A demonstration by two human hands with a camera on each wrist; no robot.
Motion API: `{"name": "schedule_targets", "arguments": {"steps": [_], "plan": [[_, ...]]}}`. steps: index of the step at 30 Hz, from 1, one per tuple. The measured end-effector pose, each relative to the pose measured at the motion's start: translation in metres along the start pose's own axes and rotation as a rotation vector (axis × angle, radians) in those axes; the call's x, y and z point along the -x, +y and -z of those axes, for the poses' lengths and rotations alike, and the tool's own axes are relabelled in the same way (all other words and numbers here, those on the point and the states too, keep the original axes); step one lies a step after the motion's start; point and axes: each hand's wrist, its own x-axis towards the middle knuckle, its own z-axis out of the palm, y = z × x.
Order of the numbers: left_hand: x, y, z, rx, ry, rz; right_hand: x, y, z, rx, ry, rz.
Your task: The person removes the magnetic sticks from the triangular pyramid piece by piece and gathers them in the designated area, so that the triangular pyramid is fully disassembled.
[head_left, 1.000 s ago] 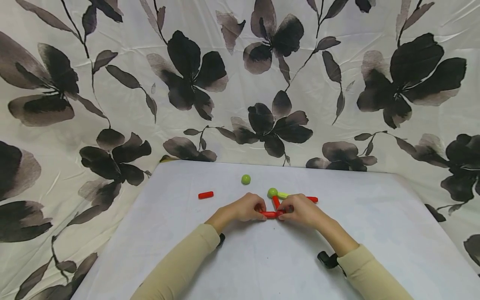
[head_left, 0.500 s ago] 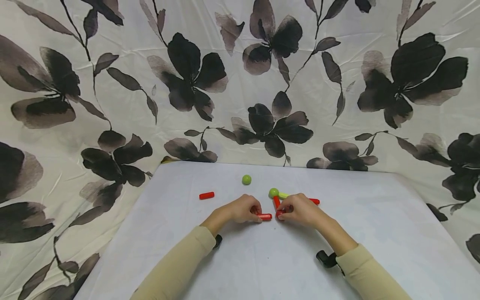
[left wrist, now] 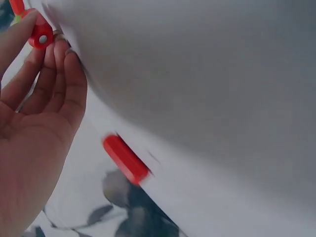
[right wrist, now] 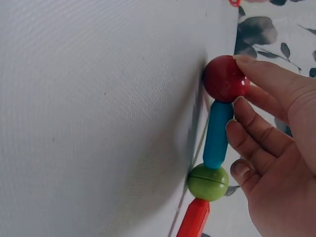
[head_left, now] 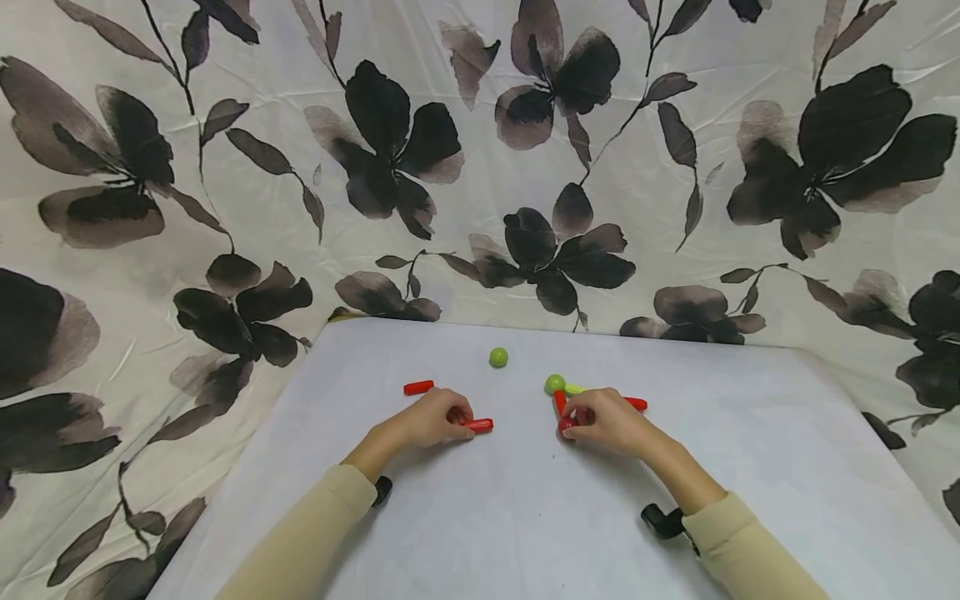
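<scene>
My left hand (head_left: 433, 418) pinches a red rod (head_left: 480, 426) between thumb and fingers; in the left wrist view this rod (left wrist: 40, 37) shows a pale round dot on its end. My right hand (head_left: 613, 423) holds a dark red ball (right wrist: 224, 79) with thumb and fingertips. From that ball a blue rod (right wrist: 217, 136) runs to a green ball (right wrist: 208, 183), which meets another red rod (right wrist: 193, 219). In the head view the right hand hides the blue rod. Another red rod (head_left: 560, 403) links the red ball to a far green ball (head_left: 555, 383), beside a yellow-green rod (head_left: 573, 389).
A loose red rod (head_left: 418, 387) lies beyond the left hand on the white table (head_left: 465, 517). Toward the back sits a separate green ball (head_left: 498, 357). Floral cloth (head_left: 442, 217) hangs behind the table's far edge.
The left hand has pulled its red rod away from the red ball and carried it leftward. My right hand has kept its hold on the ball, nearly in place.
</scene>
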Motion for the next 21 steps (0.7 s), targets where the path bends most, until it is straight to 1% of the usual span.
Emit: {"name": "schedule_targets", "arguments": {"steps": [2, 6, 14, 21], "plan": [[0.005, -0.008, 0.005, -0.014, 0.029, 0.005, 0.001, 0.0, 0.0, -0.005, 0.005, -0.003], [0.012, -0.024, 0.015, -0.04, 0.066, 0.016, 0.002, -0.001, 0.002, -0.002, 0.011, -0.003], [0.023, -0.05, 0.033, -0.056, 0.109, 0.068, 0.002, -0.002, 0.002, -0.002, 0.007, -0.02], [0.031, -0.061, 0.044, -0.048, 0.13, 0.114, 0.001, -0.002, 0.001, 0.0, 0.005, -0.037]]}}
